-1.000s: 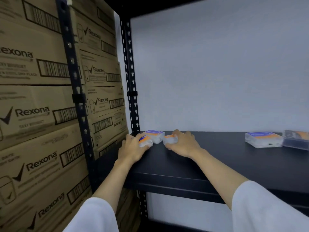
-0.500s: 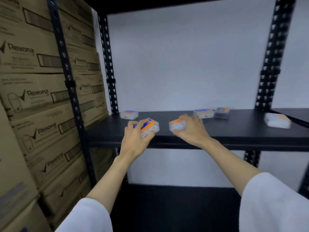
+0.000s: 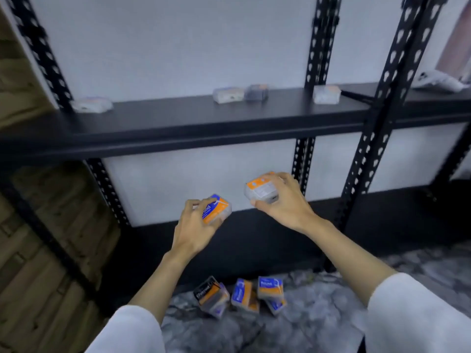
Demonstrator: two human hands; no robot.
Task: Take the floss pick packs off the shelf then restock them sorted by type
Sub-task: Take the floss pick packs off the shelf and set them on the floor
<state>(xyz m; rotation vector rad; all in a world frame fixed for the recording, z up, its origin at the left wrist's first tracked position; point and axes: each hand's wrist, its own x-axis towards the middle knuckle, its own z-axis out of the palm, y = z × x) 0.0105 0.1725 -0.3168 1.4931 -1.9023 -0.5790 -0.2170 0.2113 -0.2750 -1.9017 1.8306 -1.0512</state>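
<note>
Left hand [image 3: 196, 225]: fingers curled round an orange-and-blue pack [image 3: 216, 207], label up, held below the shelf [image 3: 178, 123].
Right hand [image 3: 283, 200]: clamped on an orange-topped pack [image 3: 261, 188] – carried low, prob. headed for the floor pile.
Floor pile [image 3: 242, 295]: several packs tipped against each other on the marbled floor [image 3: 331, 301] – looks like the staging spot before sorting.
On the shelf: one pack at left [image 3: 91, 104], two touching near mid [image 3: 240, 94], one by the upright [image 3: 327, 94] – not yet taken off.
Why both hands loaded: two packs per trip, fewer reaches.
Stage: unloading, approx. halfway; no restock yet.
</note>
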